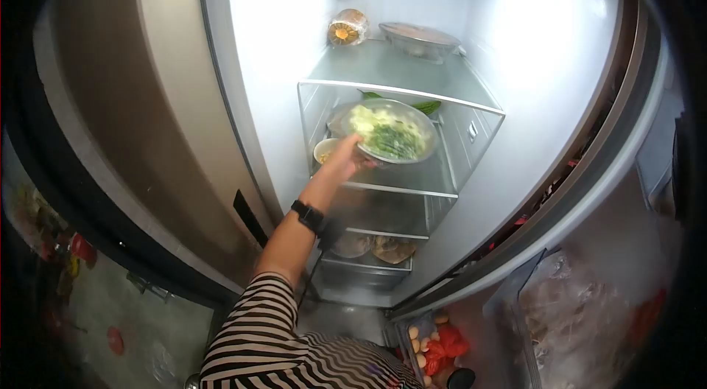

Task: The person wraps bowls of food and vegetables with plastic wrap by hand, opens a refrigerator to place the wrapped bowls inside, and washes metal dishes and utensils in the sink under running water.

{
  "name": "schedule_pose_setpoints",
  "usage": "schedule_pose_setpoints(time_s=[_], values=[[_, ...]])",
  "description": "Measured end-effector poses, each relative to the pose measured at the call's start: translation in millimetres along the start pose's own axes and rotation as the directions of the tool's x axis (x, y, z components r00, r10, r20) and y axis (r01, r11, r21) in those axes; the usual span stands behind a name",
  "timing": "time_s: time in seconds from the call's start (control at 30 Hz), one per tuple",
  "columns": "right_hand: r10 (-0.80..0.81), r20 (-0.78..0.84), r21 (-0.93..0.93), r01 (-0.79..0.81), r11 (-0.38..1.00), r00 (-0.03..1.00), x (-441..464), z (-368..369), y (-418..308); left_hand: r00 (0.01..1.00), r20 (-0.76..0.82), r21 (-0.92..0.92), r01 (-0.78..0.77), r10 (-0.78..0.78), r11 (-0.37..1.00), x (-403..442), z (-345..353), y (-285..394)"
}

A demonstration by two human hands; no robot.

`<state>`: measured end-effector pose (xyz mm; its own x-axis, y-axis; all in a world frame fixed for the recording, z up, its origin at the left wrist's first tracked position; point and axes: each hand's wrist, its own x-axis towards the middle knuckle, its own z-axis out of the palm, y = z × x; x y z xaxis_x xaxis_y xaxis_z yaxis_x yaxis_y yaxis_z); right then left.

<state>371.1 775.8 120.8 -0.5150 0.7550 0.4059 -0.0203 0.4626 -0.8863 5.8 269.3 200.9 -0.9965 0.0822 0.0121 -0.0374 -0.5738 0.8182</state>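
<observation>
My left hand (pixel 350 157), with a black watch (pixel 308 216) on its wrist, reaches into an open fridge. It grips a shiny round bowl (pixel 427 118) by the near left rim, thumb on top and fingers underneath. Cut vegetables (pixel 390 137), pale yellow-green on one side and dark green on the other, fill the bowl, which tilts towards me. Behind it, long green vegetables (pixel 427 107) partly show on the shelf. A small pale bowl (pixel 322 148) with yellowish food stands left of my hand. My right hand is out of view.
Above, the glass top shelf (pixel 398 74) holds a wrapped cut pumpkin (pixel 349 26) and a covered metal bowl (pixel 420 41). Lower down are bagged foods (pixel 392 249). The fridge door (pixel 169 131) stands at the left; a crate with eggs and a red bag (pixel 447 345) is at lower right.
</observation>
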Motion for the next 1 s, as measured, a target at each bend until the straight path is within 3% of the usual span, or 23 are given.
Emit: schedule_pose_setpoints(time_s=[0.1, 0.13, 0.33, 0.47, 0.87, 1.0], values=[[0.006, -0.018, -0.013, -0.006, 1.000, 1.000, -1, 4, -5, 0.966, -0.193, -0.056, -0.186, 0.172, 0.981, 42, -4, 2], [0.006, -0.023, -0.016, -0.006, 1.000, 1.000, -2, 5, -6, 0.948, -0.302, -0.076, -0.131, 0.103, 0.988, 54, -5, 8], [0.013, -0.051, -0.056, -0.016, 0.998, 0.999, -6, 7, -13, 0.962, -0.143, -0.151, -0.255, 0.234, 0.955, 141, -62, -10], [0.023, -0.066, -0.079, -0.028, 0.997, 0.998, -9, 4, -13, 0.958, -0.255, -0.140, -0.170, 0.130, 0.975, 154, -62, -3], [0.023, -0.095, -0.109, -0.033, 0.994, 0.995, -21, -9, -19, 0.921, -0.381, -0.002, -0.093, 0.085, 0.996, 158, -59, 5], [0.012, -0.093, -0.115, -0.023, 0.993, 0.996, -26, -19, -18, 0.962, -0.260, 0.046, -0.073, 0.083, 0.996, 154, -63, 6]])
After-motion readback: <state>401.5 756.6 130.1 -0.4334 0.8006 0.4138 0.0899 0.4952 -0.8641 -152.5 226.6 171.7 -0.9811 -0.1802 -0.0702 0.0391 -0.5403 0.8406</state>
